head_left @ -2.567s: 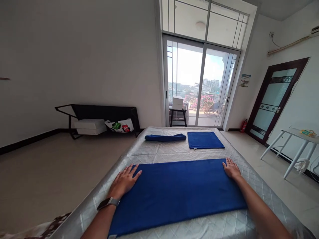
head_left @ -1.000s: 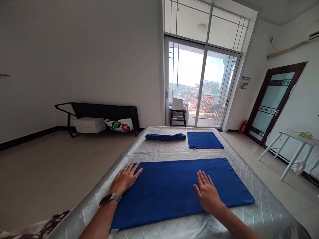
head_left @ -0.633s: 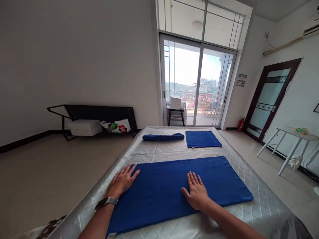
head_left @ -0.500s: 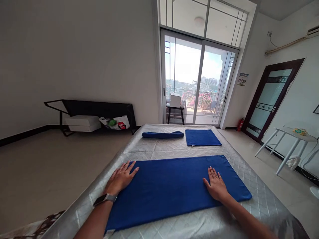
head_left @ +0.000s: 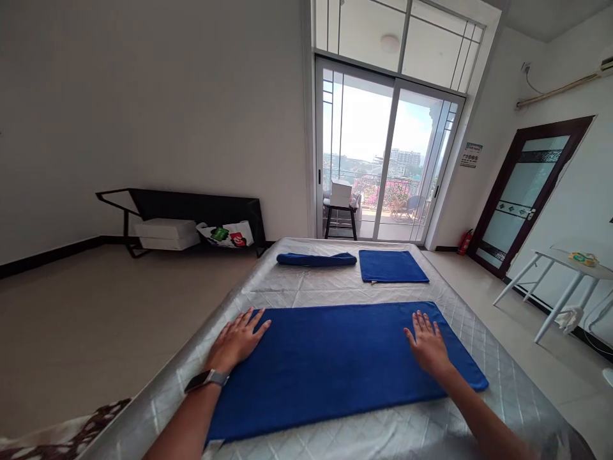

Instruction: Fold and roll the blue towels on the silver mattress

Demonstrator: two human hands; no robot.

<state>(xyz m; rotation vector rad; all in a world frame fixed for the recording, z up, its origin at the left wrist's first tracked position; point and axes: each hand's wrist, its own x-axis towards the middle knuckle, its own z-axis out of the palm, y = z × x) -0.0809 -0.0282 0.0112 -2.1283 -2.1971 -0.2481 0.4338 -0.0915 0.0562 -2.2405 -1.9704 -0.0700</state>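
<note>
A blue cloth [head_left: 330, 364], like a towel, lies spread in a long rectangle across the near part of a mattress [head_left: 383, 434] with a silvery quilted cover. My left hand [head_left: 238, 338] rests flat at the cloth's left edge, fingers spread, a watch on its wrist. Toward the right end, my right hand [head_left: 428, 345] lies open on the cloth with its palm down. Beyond them are a rolled or narrowly folded blue cloth [head_left: 316, 259] and a flat folded blue cloth [head_left: 393, 266], side by side. Neither hand grasps anything.
Against the left wall stands a black frame [head_left: 191, 207] with a white box [head_left: 167, 234] and a printed bag [head_left: 227, 234]. A sliding glass door [head_left: 359, 147] is behind the mattress. At right are a small table [head_left: 565, 262], a fire extinguisher [head_left: 465, 241] and a dark-framed door [head_left: 531, 191].
My right hand has slid to the right and slightly away from me over the blue cloth. The left hand stays at the left edge. The whole view has shifted a little.
</note>
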